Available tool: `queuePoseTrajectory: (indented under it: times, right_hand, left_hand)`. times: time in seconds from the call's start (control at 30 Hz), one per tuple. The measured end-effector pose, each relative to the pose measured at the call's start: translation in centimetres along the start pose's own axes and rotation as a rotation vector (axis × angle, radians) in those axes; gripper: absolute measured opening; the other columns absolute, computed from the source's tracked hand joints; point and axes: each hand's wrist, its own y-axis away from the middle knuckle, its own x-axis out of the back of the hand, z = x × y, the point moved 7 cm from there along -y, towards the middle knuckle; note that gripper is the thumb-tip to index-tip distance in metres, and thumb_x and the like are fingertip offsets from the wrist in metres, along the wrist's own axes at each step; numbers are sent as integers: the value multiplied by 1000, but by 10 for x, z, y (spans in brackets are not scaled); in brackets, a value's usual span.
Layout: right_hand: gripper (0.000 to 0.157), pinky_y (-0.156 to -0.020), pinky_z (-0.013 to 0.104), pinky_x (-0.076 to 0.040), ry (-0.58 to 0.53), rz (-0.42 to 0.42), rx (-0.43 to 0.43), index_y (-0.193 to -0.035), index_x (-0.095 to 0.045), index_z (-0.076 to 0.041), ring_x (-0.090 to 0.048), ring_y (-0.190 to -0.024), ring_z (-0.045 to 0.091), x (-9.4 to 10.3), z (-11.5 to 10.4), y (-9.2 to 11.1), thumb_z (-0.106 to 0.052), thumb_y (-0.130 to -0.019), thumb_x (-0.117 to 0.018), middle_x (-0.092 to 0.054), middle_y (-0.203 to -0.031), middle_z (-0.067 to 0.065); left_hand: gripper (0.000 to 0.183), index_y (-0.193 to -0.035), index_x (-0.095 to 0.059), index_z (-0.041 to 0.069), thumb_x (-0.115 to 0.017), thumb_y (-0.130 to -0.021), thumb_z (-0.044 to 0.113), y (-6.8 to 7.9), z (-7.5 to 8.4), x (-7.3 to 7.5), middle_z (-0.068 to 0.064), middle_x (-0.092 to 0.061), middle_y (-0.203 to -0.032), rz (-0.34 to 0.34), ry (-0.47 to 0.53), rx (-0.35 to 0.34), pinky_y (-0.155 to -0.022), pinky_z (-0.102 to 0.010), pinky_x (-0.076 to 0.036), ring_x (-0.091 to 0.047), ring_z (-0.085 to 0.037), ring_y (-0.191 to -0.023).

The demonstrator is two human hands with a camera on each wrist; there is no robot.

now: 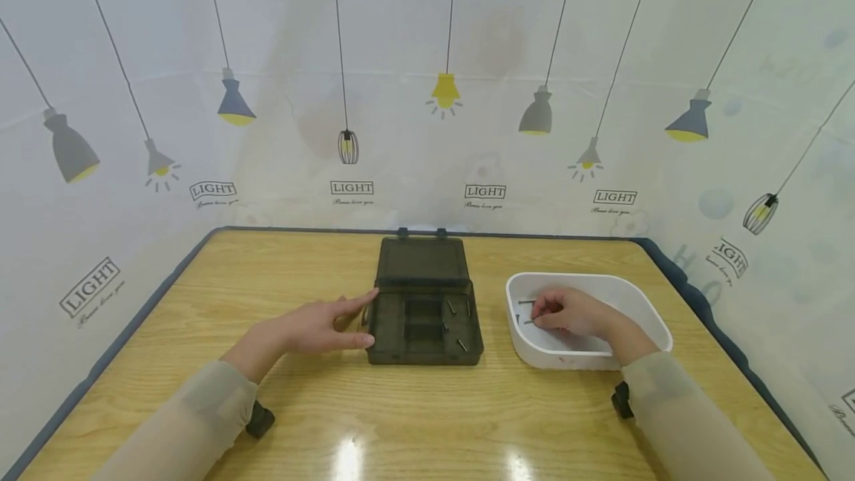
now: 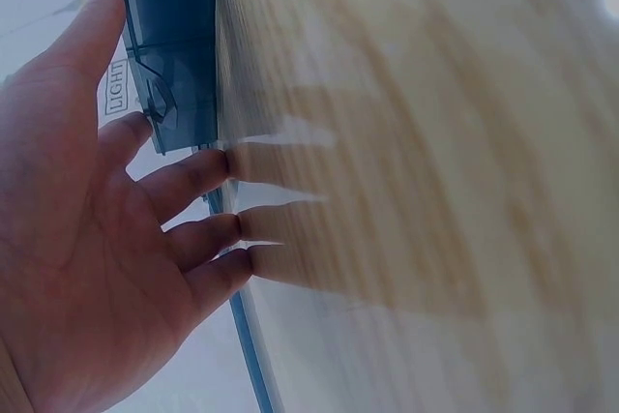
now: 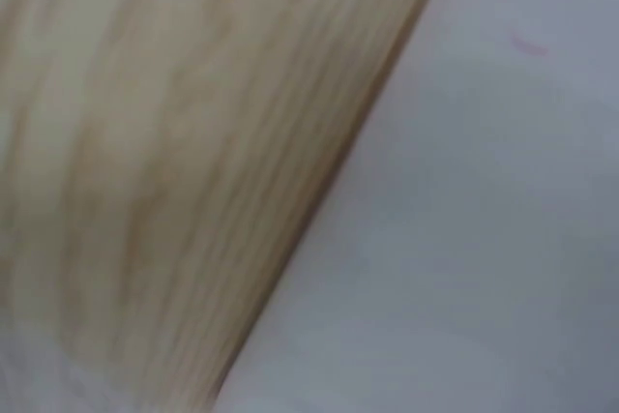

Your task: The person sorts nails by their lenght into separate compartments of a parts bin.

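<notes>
My left hand [image 1: 320, 326] lies at the left side of a dark see-through plastic case [image 1: 387, 325], thumb and forefinger extended to its edge. In the left wrist view the other fingers of that hand [image 2: 106, 210] reach toward the tabletop. The case stands with its lid [image 1: 424, 260] raised at the back, and several small screws [image 1: 462, 345] lie in its right part. Inside a white plastic bin [image 1: 591, 280], my right hand [image 1: 568, 312] has thumb and fingertips brought together on a small screw [image 1: 528, 321]. Another screw [image 1: 527, 302] lies by the fingers.
Both case and bin stand on a wood-grain table [image 1: 414, 414]. A pale curtain [image 1: 401, 21] printed with lamps hangs behind and at both sides. In the right wrist view the white bin wall [image 3: 464, 220] fills the right side, hiding the hand.
</notes>
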Motion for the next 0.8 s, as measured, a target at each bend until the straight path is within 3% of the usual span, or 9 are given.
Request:
queuePoseTrajectory:
  times: [0.4,0.8]
  right_hand:
    - [12,-83,32,-48,83,0,14,-110,-74,-11,-59,-93,18,4,1,-1,-22,-108,-72,-70,-102,2]
    - [18,-74,31,-52,-42,75,58,-119,-70,-4,-60,-86,20,14,-17,14,-20,-111,-67,-67,-100,8]
  left_hand:
    - [96,-178,-17,35,-60,-102,75,1,1,0,-14,-29,-181,-8,-9,7,-129,-74,-28,-26,-51,-166]
    - [96,-178,-17,36,-61,-102,75,0,0,0,-9,-29,-181,-5,-12,5,-130,-73,-28,-25,-50,-166]
